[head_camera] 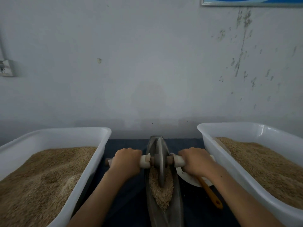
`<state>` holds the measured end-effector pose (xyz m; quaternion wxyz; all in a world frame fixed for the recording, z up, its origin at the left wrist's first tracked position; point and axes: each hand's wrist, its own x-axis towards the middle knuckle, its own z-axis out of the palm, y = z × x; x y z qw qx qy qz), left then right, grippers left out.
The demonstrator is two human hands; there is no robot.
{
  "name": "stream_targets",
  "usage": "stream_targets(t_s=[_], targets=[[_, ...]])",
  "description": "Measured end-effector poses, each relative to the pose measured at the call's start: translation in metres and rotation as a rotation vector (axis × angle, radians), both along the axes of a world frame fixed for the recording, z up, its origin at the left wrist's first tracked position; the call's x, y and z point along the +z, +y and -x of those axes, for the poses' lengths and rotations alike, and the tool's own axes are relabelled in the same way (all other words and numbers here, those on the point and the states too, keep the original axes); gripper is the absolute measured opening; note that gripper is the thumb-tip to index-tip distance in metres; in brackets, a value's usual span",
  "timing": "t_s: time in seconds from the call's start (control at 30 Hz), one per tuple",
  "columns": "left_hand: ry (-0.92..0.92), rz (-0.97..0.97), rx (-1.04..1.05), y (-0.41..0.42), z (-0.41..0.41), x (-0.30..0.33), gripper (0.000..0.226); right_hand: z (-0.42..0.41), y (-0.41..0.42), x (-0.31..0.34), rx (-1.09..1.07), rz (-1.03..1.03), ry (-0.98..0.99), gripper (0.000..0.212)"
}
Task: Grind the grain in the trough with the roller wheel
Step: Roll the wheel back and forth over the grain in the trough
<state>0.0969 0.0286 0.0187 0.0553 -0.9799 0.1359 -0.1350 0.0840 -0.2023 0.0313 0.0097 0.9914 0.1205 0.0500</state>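
Grain (pixel 161 192) lay heaped in the near half of one narrow, boat-shaped metal trough (pixel 177 199) that ran away from us down the middle of the dark bench (pixel 129 199). We had one roller wheel (pixel 160 163) standing on edge in it, about midway along, its lower rim sunk into the grain. Our left hand (pixel 125 161) was curled round the white sleeve on the left end of the axle, and our right hand (pixel 196 159) gripped the matching sleeve on the right end, both with knuckles up.

We judged the grinding stroke itself to be in hand, with the heap at the near end looking whole and uncrushed. The next move would call for even downward pressure from both hands while rolling the wheel toward us through that heap, keeping the axle level so the disc stayed in the groove.

By our count: two white tubs, the left tub (pixel 98 154) and the right tub (pixel 211 145), each holding grain; one white dish (pixel 185 177) beneath our right wrist; one orange-handled tool (pixel 211 194) resting in it.
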Motion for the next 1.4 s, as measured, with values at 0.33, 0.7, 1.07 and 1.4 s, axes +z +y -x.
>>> stream_targets(t_s=[0.33,0.7,1.07,1.4], targets=[[0.321,-0.015,0.060,-0.003,0.009,0.009,0.032,0.008,0.005,0.018,-0.014,0.085,0.248,0.031],[-0.072,0.073,0.038,-0.007,0.006,-0.002,0.015,-0.008,0.003,-0.016,-0.022,-0.032,-0.208,0.008],[0.244,-0.023,-0.003,-0.003,0.005,0.009,0.028,0.006,-0.002,0.014,0.010,0.036,0.254,0.032],[-0.158,0.087,-0.026,-0.003,0.000,-0.011,0.020,-0.006,0.001,-0.015,-0.019,-0.013,-0.162,0.008]])
